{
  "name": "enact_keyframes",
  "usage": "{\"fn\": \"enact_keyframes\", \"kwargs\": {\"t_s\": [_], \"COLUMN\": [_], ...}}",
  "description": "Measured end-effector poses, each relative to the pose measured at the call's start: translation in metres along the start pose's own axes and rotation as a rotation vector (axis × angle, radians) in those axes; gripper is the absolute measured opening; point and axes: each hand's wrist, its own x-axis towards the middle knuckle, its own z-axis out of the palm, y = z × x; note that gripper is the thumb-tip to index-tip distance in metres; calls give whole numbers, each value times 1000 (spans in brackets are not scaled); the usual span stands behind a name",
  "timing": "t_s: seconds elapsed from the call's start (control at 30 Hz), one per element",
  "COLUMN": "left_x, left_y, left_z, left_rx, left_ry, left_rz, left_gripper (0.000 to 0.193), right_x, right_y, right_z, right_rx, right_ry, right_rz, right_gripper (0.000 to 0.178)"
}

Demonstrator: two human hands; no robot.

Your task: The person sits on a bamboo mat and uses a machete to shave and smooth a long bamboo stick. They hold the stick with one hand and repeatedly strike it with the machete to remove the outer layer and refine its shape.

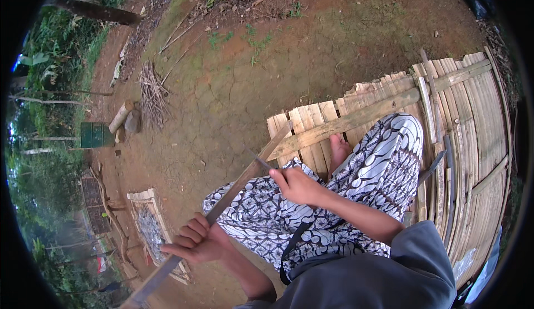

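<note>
A long flat bamboo strip runs from the lower left up toward the slatted platform. My left hand is closed around its lower part. My right hand grips a small knife whose blade lies against the strip higher up. Both hands work over my lap, which is covered by patterned blue-and-white trousers. My bare foot rests on the platform.
I sit on a bamboo-slat platform with a wooden crossbeam. Below lies bare earth with a bundle of thin sticks, a cut log, a green box and a low brick-edged frame. Loose strips lie on the slats at right.
</note>
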Motion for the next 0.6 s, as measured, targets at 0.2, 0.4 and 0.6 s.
{"fn": "enact_keyframes", "kwargs": {"t_s": [0.2,0.4,0.6], "left_x": [8,5,6], "left_y": [-4,-2,-7], "left_z": [-9,-4,-4], "left_rx": [-72,-24,-68], "left_ry": [-239,-69,-143], "left_rz": [14,36,71], "left_gripper": [59,59,58], "right_x": [10,19,59], "right_y": [-42,-11,13], "right_z": [-8,-16,-42], "right_rx": [-151,-313,-372], "right_ry": [-236,-276,-182], "right_rz": [-47,-146,173], "right_gripper": [63,51,64]}}
